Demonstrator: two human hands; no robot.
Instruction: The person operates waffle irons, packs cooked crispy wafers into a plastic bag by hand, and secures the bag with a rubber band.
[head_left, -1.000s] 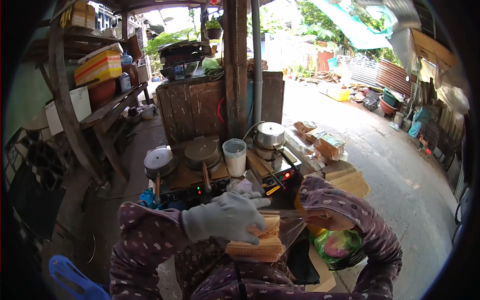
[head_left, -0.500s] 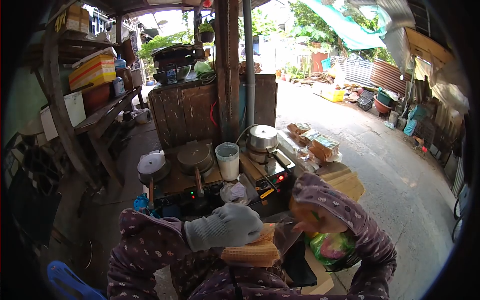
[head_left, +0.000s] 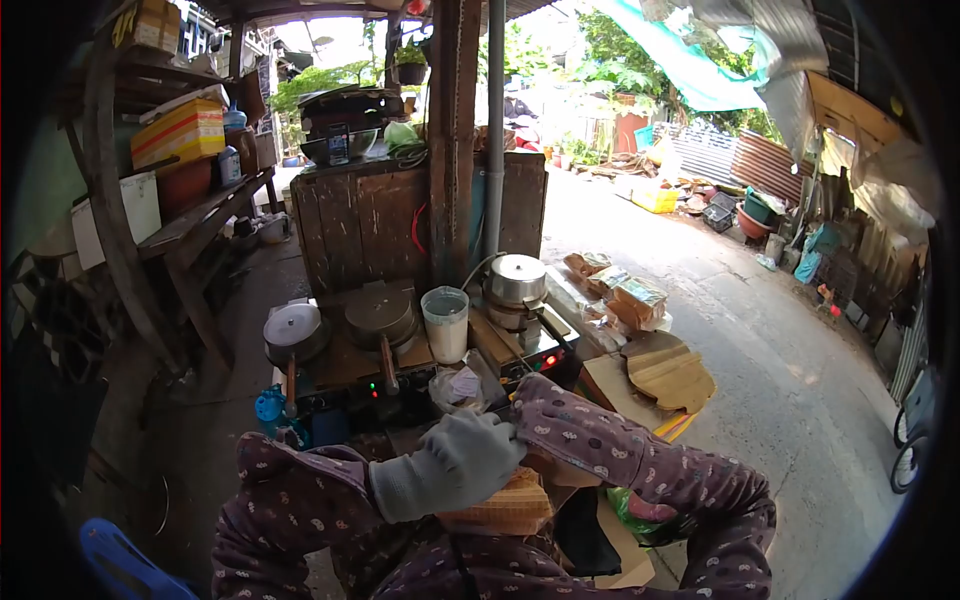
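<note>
My left hand [head_left: 450, 465] wears a grey knitted glove and is closed, fingers curled, above a stack of thin tan wafers [head_left: 505, 508] with a grid pattern. The stack lies close against my body. What the gloved fingers grip is hidden. Only a small part of my right hand [head_left: 562, 470] shows below its patterned sleeve [head_left: 590, 430], beside the wafers; its fingers are hidden. The right cuff meets the gloved fingertips. To the right of the stack are a black cloth [head_left: 585, 535] and a green plastic bag [head_left: 632, 512] with something pink in it.
Two round pans with handles, a lidded one [head_left: 297, 330] and a dark one [head_left: 382, 318], stand on the counter. Beside them are a white tub [head_left: 446, 325] and a silver pot [head_left: 518, 280]. Packed bags [head_left: 637, 303] and cardboard [head_left: 670, 375] lie right. A blue plastic chair [head_left: 125, 565] is lower left.
My right hand and forearm have swung left, across to the gloved hand, covering part of the green bag. The clear plastic beside the wafers is now hidden. The view has shifted slightly.
</note>
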